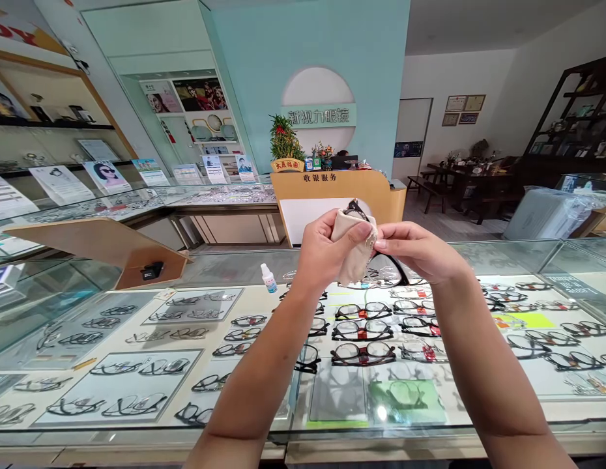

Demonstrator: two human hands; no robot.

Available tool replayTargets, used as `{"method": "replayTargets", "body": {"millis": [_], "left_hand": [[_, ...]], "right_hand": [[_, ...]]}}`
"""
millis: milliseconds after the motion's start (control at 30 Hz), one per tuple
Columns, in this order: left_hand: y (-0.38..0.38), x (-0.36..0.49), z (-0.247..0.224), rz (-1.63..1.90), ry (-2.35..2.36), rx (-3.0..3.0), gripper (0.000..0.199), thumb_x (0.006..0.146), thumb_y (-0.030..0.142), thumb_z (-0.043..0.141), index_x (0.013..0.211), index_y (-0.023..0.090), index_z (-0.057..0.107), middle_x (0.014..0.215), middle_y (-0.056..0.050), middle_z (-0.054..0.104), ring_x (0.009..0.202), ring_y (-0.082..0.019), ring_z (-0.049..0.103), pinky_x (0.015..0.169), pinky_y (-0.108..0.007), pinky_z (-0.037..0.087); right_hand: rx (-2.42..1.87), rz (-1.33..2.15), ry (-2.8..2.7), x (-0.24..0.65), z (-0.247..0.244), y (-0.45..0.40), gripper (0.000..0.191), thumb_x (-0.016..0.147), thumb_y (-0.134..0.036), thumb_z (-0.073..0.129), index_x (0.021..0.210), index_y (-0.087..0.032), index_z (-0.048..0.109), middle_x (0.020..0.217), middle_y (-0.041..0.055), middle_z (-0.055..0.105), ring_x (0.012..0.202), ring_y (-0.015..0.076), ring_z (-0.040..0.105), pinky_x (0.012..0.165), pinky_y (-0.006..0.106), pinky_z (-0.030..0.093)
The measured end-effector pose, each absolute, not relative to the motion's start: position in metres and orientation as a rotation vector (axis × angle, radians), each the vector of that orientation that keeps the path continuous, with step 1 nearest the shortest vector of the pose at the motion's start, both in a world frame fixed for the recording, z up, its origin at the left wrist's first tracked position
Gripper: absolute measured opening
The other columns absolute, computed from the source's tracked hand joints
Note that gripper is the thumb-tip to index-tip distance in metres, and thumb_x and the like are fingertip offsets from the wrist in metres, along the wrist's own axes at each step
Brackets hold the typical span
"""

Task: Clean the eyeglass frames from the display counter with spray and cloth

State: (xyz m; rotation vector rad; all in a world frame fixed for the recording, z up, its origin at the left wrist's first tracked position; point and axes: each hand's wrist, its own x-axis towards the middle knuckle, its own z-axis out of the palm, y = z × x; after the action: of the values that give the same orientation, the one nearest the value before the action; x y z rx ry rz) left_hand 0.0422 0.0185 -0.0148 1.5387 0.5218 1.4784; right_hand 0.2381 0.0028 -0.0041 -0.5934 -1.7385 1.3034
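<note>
Both my hands are raised over a glass display counter, around a pair of black-framed eyeglasses (pixel 388 270). My left hand (pixel 327 244) is closed on a cream cleaning cloth (pixel 354 251), which wraps one side of the glasses. Part of the dark frame pokes out above the cloth, and the lens under it is hidden. With its thumb and fingers pinched at the cloth's right edge, my right hand (pixel 415 247) steadies the glasses; one lens hangs below its fingers. A small white spray bottle (pixel 268 279) stands on the glass, left of my left forearm.
Inside the glass counter (pixel 283 433) lie rows of eyeglasses (pixel 364 354). A slanted wooden board (pixel 102 244) rises at the left. Beyond stand a wooden reception desk (pixel 332 189) and more display cases. A plastic-wrapped grey case (pixel 542 212) is at the right.
</note>
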Motion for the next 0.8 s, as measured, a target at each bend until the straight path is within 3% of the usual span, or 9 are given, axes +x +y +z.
{"method": "replayTargets", "body": {"millis": [100, 200, 300, 400, 500, 667, 800], "left_hand": [[0.019, 0.040, -0.015, 1.558, 0.529, 1.567, 0.049, 0.085, 0.063, 0.085, 0.079, 0.017, 0.068, 0.068, -0.001, 0.067, 0.055, -0.012, 0.060, 0.051, -0.023, 0.049], [0.023, 0.028, -0.010, 1.405, 0.464, 1.662, 0.049, 0.091, 0.064, 0.078, 0.082, 0.017, 0.070, 0.075, -0.005, 0.072, 0.061, -0.014, 0.065, 0.055, -0.025, 0.053], [0.025, 0.016, -0.005, 1.199, 0.391, 1.703, 0.042, 0.085, 0.054, 0.088, 0.097, 0.017, 0.074, 0.087, -0.007, 0.077, 0.070, -0.016, 0.070, 0.064, -0.027, 0.059], [0.024, 0.017, -0.005, 1.194, 0.392, 1.692, 0.052, 0.071, 0.043, 0.100, 0.108, 0.019, 0.074, 0.091, -0.005, 0.078, 0.073, -0.017, 0.072, 0.067, -0.027, 0.061], [0.022, 0.029, -0.010, 1.353, 0.449, 1.684, 0.047, 0.071, 0.044, 0.100, 0.099, 0.019, 0.072, 0.082, -0.002, 0.075, 0.066, -0.015, 0.069, 0.061, -0.025, 0.058], [0.021, 0.041, -0.016, 1.598, 0.520, 1.620, 0.048, 0.089, 0.064, 0.080, 0.080, 0.020, 0.063, 0.064, 0.001, 0.064, 0.050, -0.012, 0.057, 0.046, -0.023, 0.045], [0.025, 0.027, -0.009, 1.400, 0.458, 1.677, 0.048, 0.093, 0.065, 0.076, 0.083, 0.018, 0.068, 0.071, -0.003, 0.070, 0.060, -0.015, 0.065, 0.055, -0.026, 0.054]], "right_hand": [[-0.602, 1.294, -1.782, 0.239, -0.005, 0.002, 0.028, 0.089, -0.045, 0.085, 0.082, -0.019, 0.077, 0.085, 0.0021, 0.073, 0.085, 0.0173, 0.062, 0.086, 0.031, 0.046], [-0.596, 1.286, -1.739, 0.241, -0.001, -0.001, 0.027, 0.088, -0.043, 0.085, 0.078, -0.018, 0.078, 0.082, 0.0027, 0.074, 0.080, 0.0161, 0.061, 0.082, 0.030, 0.046], [-0.591, 1.301, -1.678, 0.240, 0.002, -0.003, 0.024, 0.086, -0.040, 0.086, 0.078, -0.017, 0.080, 0.081, 0.0038, 0.075, 0.080, 0.0161, 0.062, 0.080, 0.029, 0.047], [-0.557, 1.387, -1.605, 0.237, 0.001, -0.002, 0.022, 0.084, -0.037, 0.086, 0.079, -0.016, 0.081, 0.080, 0.0041, 0.075, 0.079, 0.0155, 0.064, 0.079, 0.027, 0.049], [-0.522, 1.493, -1.569, 0.232, -0.003, 0.001, 0.022, 0.084, -0.037, 0.087, 0.081, -0.016, 0.081, 0.081, 0.0043, 0.075, 0.077, 0.0151, 0.066, 0.077, 0.027, 0.051], [-0.516, 1.511, -1.586, 0.227, -0.005, 0.001, 0.026, 0.082, -0.039, 0.089, 0.079, -0.016, 0.078, 0.084, 0.0060, 0.076, 0.080, 0.0164, 0.067, 0.080, 0.029, 0.053], [-0.544, 1.444, -1.591, 0.231, -0.001, -0.001, 0.027, 0.084, -0.041, 0.088, 0.081, -0.015, 0.080, 0.082, 0.0054, 0.075, 0.078, 0.0153, 0.065, 0.078, 0.027, 0.052]]}}
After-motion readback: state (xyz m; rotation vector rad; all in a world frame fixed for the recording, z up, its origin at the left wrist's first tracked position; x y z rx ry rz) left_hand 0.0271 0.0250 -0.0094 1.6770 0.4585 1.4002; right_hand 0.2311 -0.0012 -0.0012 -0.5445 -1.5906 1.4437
